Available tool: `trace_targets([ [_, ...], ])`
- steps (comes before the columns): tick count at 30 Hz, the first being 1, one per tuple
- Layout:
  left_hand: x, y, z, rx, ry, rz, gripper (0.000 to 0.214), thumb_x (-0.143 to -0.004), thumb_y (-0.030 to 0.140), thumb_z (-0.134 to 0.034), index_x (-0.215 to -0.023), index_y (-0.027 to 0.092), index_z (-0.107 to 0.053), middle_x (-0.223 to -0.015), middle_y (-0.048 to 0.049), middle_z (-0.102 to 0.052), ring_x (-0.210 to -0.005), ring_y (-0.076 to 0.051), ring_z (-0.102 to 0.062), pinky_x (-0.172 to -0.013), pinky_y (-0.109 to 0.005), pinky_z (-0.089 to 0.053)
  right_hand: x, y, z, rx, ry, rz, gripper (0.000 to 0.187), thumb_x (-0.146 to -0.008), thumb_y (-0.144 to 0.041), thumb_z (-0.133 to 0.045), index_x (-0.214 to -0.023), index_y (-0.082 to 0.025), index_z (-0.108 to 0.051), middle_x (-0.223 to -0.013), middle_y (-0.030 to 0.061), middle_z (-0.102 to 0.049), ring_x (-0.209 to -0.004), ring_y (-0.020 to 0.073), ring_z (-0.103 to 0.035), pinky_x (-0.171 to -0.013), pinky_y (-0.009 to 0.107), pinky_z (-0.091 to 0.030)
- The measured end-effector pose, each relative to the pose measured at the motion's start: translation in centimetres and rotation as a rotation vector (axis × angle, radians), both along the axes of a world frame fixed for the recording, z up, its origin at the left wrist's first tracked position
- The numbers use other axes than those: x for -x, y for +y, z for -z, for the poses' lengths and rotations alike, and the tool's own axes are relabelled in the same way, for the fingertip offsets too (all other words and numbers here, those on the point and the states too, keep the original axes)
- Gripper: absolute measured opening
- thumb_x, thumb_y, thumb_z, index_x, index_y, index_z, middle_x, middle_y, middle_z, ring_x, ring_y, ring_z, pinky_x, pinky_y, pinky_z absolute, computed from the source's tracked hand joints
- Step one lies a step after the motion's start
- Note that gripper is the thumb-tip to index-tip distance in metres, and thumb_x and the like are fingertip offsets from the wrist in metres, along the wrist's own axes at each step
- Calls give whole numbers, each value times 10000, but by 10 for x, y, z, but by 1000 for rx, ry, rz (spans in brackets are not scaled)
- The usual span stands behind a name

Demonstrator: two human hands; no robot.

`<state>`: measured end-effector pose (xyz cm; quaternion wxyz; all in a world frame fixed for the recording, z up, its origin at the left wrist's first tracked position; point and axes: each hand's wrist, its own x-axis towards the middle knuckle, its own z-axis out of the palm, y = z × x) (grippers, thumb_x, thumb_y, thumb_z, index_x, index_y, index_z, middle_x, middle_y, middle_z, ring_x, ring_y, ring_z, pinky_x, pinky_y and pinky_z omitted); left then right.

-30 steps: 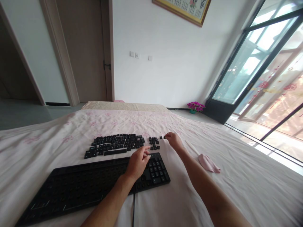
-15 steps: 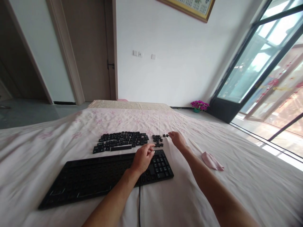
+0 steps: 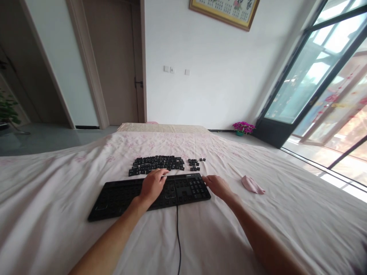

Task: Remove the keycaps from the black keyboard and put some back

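A black keyboard [image 3: 120,193] with many keycaps off lies on the pink-patterned sheet, its number pad at the right still fitted with keys. My left hand [image 3: 153,185] reaches over the keyboard's middle, fingers closed at the far edge with the thumb on the near side. At the upper right corner, my right hand [image 3: 218,185] grips the keyboard's end; its fingertips are partly hidden. Beyond the far edge lie rows of loose black keycaps [image 3: 159,162]. A smaller group of keycaps [image 3: 194,164] sits to their right.
A pink cloth [image 3: 252,185] lies on the sheet to the right. The keyboard cable [image 3: 179,238] runs toward me between my arms. Past the bed are a white wall, a door [image 3: 114,68], a pot of magenta flowers [image 3: 243,128] and a dark-framed glass door [image 3: 286,99].
My right hand has come back from beside the loose keycaps to the keyboard's right end. My left hand has shifted left along the far edge. The camera view has also moved.
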<state>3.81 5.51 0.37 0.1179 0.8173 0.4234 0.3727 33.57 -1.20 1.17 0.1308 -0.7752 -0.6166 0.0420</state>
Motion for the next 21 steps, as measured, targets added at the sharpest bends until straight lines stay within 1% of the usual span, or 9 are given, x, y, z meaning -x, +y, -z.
trace_targets([
  [4,64,-6,3,-48,204,-231,230,-887,230,-509,-1062,225,-658,-1054,-46,-698,-999,-205,-618,-889,-309,-440,20,-4,-1,43,-41,70,619,-951,-601,-270,-750,-204,-700,-835,110,-707,-758,217,-641,-602,274,-336],
  [6,86,-8,7,-25,284,-342,258,-893,284,-508,-1096,225,-655,-1073,-52,-699,-988,-220,-626,-877,-323,-434,26,-5,-2,41,-61,95,620,-956,-596,-261,-773,-202,-703,-872,118,-708,-797,225,-646,-622,278,-341],
  [8,100,-10,11,-8,345,-432,292,-908,335,-480,-1113,226,-656,-1066,-60,-703,-971,-241,-632,-851,-347,-430,30,-7,-3,28,-71,91,607,-961,-582,-264,-781,-203,-703,-894,115,-708,-822,227,-647,-633,281,-343],
  [11,106,-12,15,-12,378,-466,338,-931,390,-423,-1115,236,-662,-1074,-64,-703,-972,-248,-632,-836,-352,-416,32,-11,-1,7,-76,73,584,-974,-549,-264,-792,-210,-702,-928,98,-703,-849,217,-644,-647,279,-344],
  [16,103,-9,17,4,397,-443,384,-952,423,-357,-1042,247,-686,-1020,-60,-709,-971,-238,-626,-852,-340,-392,31,-16,9,-38,-70,87,573,-982,-549,-247,-860,-234,-711,-999,71,-678,-872,186,-633,-671,266,-351],
  [21,102,-4,26,5,435,-461,378,-940,461,-379,-1071,256,-669,-1021,-61,-695,-985,-242,-606,-911,-366,-358,32,-17,18,-63,-67,132,564,-980,-562,-240,-903,-257,-708,-1030,49,-658,-855,167,-628,-668,263,-353],
])
